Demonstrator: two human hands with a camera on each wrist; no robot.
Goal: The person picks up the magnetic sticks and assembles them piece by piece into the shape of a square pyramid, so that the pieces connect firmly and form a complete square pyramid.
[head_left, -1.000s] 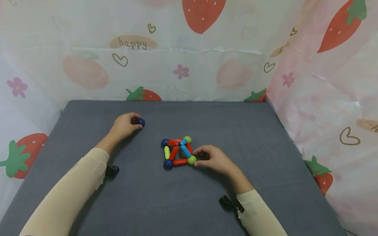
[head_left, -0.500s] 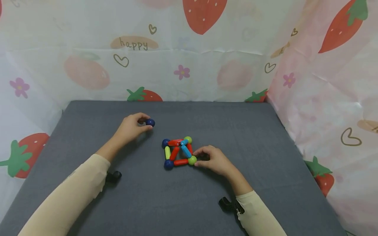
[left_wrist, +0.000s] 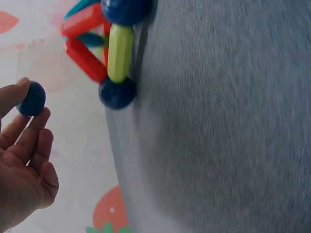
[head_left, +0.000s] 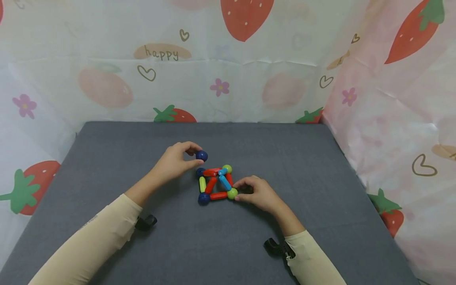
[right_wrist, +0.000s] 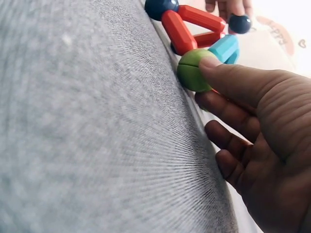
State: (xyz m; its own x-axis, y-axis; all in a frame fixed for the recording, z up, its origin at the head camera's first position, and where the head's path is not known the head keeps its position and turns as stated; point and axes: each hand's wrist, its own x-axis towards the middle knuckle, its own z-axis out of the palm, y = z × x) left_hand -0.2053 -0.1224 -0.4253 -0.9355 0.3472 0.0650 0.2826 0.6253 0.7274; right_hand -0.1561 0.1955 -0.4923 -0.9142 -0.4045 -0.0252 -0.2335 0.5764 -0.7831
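My left hand pinches a dark blue ball between thumb and fingers, raised just behind the far left corner of a build of rods and balls. In the left wrist view that blue ball is apart from the build. The build has blue balls at its left corners and green balls at its right ones. Red rods, a yellow-green rod and light blue rods join it; some slant up towards the middle. My right hand pinches the near right green ball.
The build stands on a grey cloth-covered table. A strawberry-print curtain hangs behind the table and along its sides. Black wrist straps stick out at both sleeves.
My left hand has carried the blue ball rightwards, from the far left of the table to beside the build. The right hand and the build have stayed in place.
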